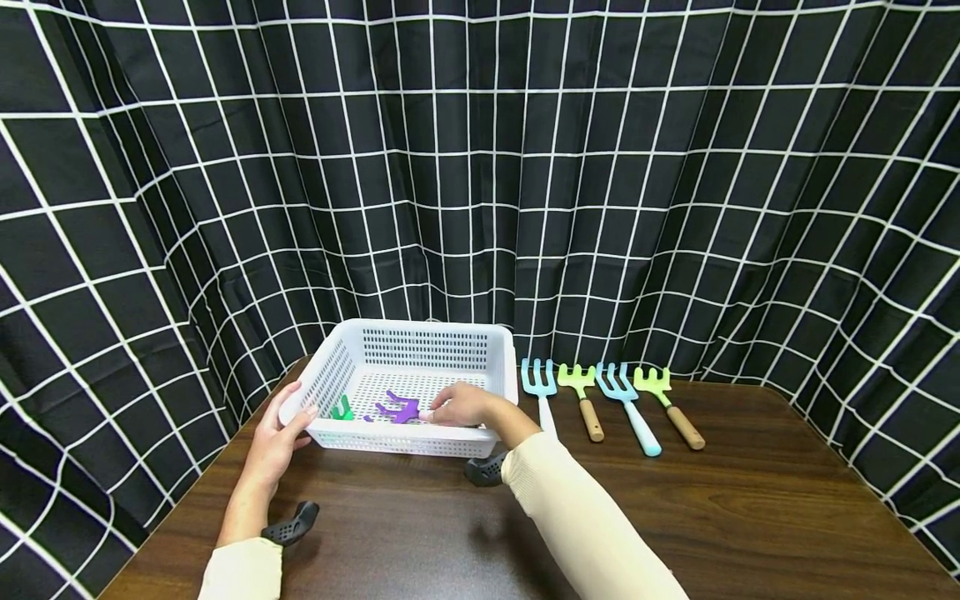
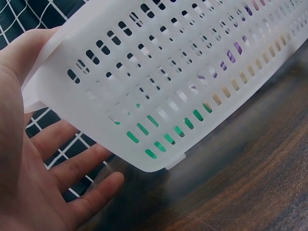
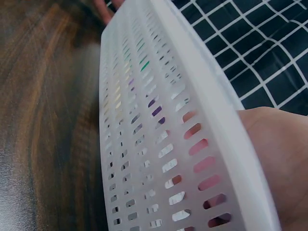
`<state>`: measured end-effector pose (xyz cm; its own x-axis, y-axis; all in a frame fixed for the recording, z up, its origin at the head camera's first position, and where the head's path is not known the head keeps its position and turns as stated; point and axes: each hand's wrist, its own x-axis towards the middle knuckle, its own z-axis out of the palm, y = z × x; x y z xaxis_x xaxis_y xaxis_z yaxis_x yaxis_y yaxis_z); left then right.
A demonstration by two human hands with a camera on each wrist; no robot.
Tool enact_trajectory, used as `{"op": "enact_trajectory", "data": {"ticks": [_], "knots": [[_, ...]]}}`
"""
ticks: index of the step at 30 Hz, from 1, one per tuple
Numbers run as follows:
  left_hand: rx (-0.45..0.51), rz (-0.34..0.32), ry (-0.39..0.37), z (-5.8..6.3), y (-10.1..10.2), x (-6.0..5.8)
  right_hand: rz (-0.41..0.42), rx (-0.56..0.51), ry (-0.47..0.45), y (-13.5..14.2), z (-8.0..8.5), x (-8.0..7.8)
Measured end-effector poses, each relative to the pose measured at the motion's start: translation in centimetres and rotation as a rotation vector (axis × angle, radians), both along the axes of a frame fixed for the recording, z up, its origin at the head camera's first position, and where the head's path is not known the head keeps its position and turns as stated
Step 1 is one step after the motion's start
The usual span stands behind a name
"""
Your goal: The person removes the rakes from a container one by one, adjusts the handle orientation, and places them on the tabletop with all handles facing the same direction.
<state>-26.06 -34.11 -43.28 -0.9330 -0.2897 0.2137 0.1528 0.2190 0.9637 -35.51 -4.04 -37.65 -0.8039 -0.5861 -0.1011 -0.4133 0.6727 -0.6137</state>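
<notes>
A white perforated plastic basket stands at the left of the table. My left hand holds its front left corner, thumb over the rim; in the left wrist view the other fingers spread behind the corner. My right hand reaches over the front wall and grips the pale handle of a purple hand rake inside the basket. A green tool head lies in the front left corner, its handle hidden by the wall. In the right wrist view the front wall covers my right fingers, with pink patches showing through its slots.
Right of the basket lie a blue hand fork with a white handle, a green one with a wooden handle, an all-blue one and another green one with a wooden handle. A black gridded curtain hangs behind the wooden table.
</notes>
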Motion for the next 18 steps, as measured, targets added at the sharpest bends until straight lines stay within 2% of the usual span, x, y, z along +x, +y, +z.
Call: {"op": "enact_trajectory", "data": {"ticks": [10, 18], "knots": [[-0.011, 0.006, -0.010, 0.2, 0.2, 0.0, -0.086, -0.250, -0.006, 0.8, 1.3, 0.5], [-0.024, 0.015, -0.016, 0.2, 0.2, 0.0, -0.161, -0.429, 0.074, 1.9, 1.8, 1.2]]}}
